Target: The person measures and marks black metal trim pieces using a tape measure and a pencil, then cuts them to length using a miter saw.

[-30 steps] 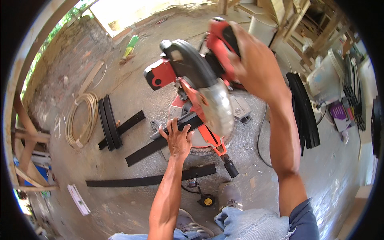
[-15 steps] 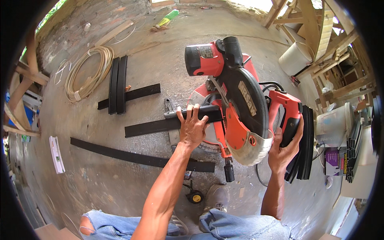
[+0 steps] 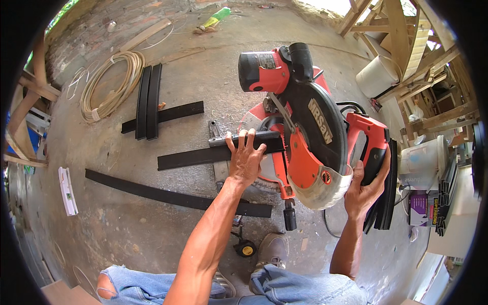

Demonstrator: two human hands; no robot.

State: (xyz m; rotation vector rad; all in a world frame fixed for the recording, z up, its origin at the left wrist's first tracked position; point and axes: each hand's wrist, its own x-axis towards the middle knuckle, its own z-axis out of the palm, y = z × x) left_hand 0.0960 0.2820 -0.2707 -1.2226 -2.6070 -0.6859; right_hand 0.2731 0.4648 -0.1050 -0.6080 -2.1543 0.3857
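Note:
A red and black miter saw stands on the concrete floor in front of me. My right hand is wrapped round its red and black handle, at the right end of the saw head. With fingers curled over the fence, my left hand presses a black strip against it. The strip's right end reaches in beside the orange blade guard; where it meets the blade is hidden. A longer black strip lies on the floor nearer to me.
Several black strips lie crossed at the far left, beside a coiled hose. A tape measure sits by my shoe. More strips, a white bucket and a purple box stand at right.
The saw head and my right hand on its handle have shifted slightly to the right. My left hand keeps its place on the black strip. The view has tilted a little.

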